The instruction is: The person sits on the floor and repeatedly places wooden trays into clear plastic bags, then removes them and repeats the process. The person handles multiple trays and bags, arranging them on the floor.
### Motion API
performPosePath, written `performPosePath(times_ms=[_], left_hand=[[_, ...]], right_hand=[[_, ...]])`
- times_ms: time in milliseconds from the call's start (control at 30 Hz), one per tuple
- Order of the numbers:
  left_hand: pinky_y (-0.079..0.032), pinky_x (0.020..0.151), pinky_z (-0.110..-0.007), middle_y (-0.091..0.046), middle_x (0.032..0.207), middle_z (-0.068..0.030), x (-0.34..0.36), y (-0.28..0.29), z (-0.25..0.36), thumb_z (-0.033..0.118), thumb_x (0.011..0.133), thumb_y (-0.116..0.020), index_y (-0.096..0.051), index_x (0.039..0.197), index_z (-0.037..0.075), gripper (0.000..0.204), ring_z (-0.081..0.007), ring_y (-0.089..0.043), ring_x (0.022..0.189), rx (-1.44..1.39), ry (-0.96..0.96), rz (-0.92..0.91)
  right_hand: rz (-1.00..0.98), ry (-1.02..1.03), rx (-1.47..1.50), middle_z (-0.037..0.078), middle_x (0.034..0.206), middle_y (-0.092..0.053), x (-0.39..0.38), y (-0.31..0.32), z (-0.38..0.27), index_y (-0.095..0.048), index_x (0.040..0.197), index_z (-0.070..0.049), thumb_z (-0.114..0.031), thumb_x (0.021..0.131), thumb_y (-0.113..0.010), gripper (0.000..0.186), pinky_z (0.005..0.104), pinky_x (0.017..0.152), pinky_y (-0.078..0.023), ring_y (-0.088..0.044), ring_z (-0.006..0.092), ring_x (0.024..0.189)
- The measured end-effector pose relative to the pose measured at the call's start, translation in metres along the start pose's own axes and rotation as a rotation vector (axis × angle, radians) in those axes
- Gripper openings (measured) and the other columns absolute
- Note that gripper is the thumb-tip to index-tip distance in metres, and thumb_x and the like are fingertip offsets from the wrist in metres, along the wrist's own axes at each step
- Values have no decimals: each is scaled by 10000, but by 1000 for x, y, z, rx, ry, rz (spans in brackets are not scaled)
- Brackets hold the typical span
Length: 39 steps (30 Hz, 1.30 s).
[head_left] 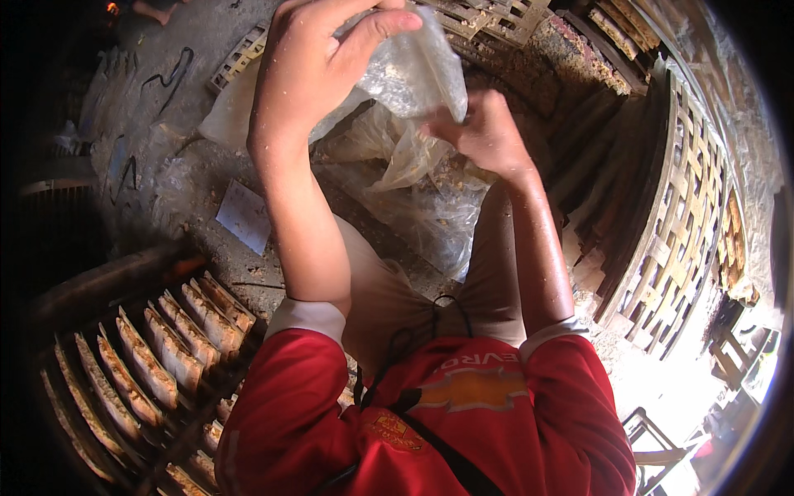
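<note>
A clear plastic bag (418,70) is stretched between my two hands, above my knees. My left hand (318,70) is raised at its top left, the thumb and fingers closed on its upper edge. Lower and to the right, my right hand (484,132) is curled at the bag's lower right corner, its fingertips partly hidden and a little blurred. What the bag holds, if anything, I cannot make out. Beneath it, crumpled clear plastic sheeting (430,211) lies on the ground between my legs.
Woven bamboo trays (674,219) lean at the right, and another woven piece (496,16) lies at the far side. Upright slabs with crumbly tan edges (165,355) stand in rows at lower left. A pale sheet (244,217) lies on the floor. Fire (112,8) glows far left.
</note>
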<state>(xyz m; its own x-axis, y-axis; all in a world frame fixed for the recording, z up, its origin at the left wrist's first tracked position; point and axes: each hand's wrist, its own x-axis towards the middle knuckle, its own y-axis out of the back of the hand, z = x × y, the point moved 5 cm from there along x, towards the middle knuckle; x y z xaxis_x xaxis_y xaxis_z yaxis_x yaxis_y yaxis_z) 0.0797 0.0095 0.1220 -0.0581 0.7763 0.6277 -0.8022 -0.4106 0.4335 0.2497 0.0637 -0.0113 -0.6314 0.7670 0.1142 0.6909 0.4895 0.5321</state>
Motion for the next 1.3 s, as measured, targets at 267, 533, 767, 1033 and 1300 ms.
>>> performPosePath(times_ms=[267, 533, 767, 1033, 1300], left_hand=[[-456, 603, -254, -627, 701, -66, 3, 2, 6, -57, 842, -718, -674, 867, -19, 63, -85, -575, 647, 39, -46, 13], [-448, 596, -253, -618, 679, -54, 2, 1, 11, -49, 833, -737, -671, 849, -11, 78, -79, -558, 634, 61, -40, 59], [-431, 584, -234, -624, 683, -30, 0, 24, 24, -39, 845, -750, -667, 836, -6, 89, -52, -539, 636, 103, 68, 59], [-431, 586, -223, -638, 694, -12, -9, 32, 21, -24, 840, -757, -668, 843, 0, 93, -49, -554, 633, 261, -161, 228], [-416, 578, -217, -606, 680, 13, -16, 40, 14, -30, 853, -731, -644, 824, 6, 99, -47, -563, 626, 178, -110, 224]], right_hand=[[164, -15, -60, 130, 748, -753, 13, -17, 2, -773, 923, 42, -255, 883, -835, 305, 289, 650, -557, -697, 103, 677], [407, 117, 198, 208, 716, -682, 15, -12, -52, -773, 947, -17, -216, 869, -806, 216, 385, 669, -534, -665, 370, 643], [-69, -13, -484, 167, 848, -754, -12, -33, 73, -775, 1017, -47, -279, 864, -803, 280, 464, 703, -547, -702, 419, 728], [188, -115, -134, 298, 803, -671, 6, -54, 44, -746, 877, 30, -266, 895, -728, 297, 519, 754, -540, -670, 480, 822], [351, 195, 123, 234, 874, -711, 1, -17, -52, -741, 1112, -64, -318, 839, -823, 382, 466, 762, -562, -685, 437, 825]])
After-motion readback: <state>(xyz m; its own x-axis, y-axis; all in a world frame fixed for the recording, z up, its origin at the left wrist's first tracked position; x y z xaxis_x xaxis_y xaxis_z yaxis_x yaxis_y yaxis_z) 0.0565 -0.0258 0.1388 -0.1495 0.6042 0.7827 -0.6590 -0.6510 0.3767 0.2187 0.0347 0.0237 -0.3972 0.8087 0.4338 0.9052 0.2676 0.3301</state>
